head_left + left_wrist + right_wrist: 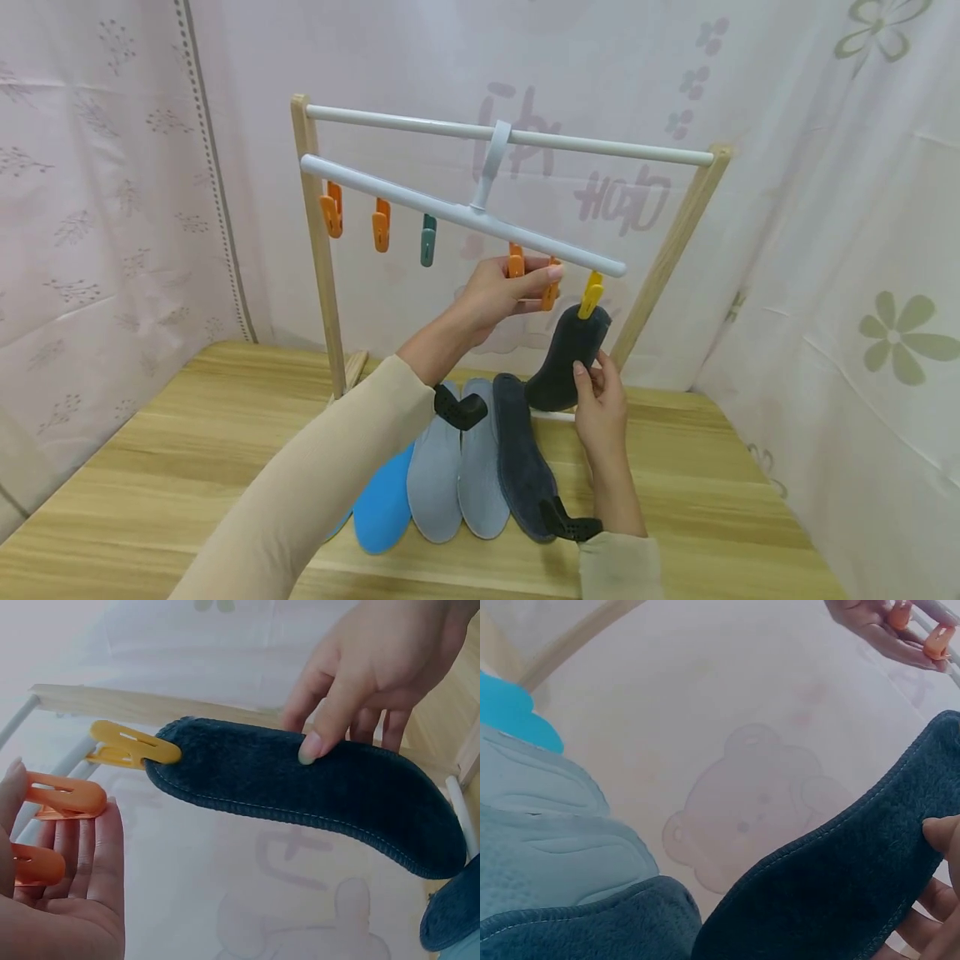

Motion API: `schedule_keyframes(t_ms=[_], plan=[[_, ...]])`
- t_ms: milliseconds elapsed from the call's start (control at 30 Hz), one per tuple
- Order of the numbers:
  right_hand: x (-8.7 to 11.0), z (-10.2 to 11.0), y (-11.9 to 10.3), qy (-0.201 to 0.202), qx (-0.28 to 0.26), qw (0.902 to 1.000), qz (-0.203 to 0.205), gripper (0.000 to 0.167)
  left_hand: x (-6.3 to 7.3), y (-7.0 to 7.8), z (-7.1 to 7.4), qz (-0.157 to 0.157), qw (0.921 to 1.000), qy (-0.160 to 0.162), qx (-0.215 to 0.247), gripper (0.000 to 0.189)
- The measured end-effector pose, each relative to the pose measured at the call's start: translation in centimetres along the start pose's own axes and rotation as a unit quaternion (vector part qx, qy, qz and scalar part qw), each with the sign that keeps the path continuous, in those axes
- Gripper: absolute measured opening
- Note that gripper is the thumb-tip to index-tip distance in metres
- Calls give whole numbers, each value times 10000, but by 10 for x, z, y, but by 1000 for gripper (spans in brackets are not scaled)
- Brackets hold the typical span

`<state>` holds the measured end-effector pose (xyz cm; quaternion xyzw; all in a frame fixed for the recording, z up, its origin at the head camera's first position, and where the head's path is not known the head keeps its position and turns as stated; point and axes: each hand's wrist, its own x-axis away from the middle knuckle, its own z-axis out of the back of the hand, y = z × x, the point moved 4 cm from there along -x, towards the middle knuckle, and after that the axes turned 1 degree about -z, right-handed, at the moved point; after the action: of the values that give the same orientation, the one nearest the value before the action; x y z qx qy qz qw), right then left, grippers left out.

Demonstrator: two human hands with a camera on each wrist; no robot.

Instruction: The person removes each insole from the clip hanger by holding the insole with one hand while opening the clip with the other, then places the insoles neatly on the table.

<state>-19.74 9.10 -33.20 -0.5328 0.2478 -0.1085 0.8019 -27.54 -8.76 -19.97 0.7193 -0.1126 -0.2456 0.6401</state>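
A dark plush insole hangs from a yellow clip at the low right end of the white hanger. My right hand pinches this insole along its side, thumb on the near face and fingers behind, as the left wrist view also shows. My left hand is up at the orange clips, its thumb and fingers around the outer orange clip. Another orange clip lies within the same hand, close to the palm. The yellow clip bites the insole's narrow end.
The hanger tilts on the rack's white rod. Two orange clips and a green clip hang on its left half. On the wooden table lie a second dark insole, two grey insoles and a blue insole.
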Motion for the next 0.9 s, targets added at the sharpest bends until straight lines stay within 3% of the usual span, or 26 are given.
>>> schedule_keyframes(t_ms=[200,533,667,767,900], plan=[[1,5,-6,-118,-214,9997,-4,39,0,-5,-6,-1,9991,6,421,39],[4,6,-12,73,-838,9958,355,31,4,-18,-15,91,9959,162,881,45],[5,3,-13,-36,-1047,9937,402,31,6,-28,-19,174,9944,236,1010,43],[6,1,-12,-113,-1188,9921,398,31,8,-34,-22,137,9947,257,990,43],[8,1,-12,-130,-1160,9926,344,30,11,-39,-27,53,9976,377,584,46]])
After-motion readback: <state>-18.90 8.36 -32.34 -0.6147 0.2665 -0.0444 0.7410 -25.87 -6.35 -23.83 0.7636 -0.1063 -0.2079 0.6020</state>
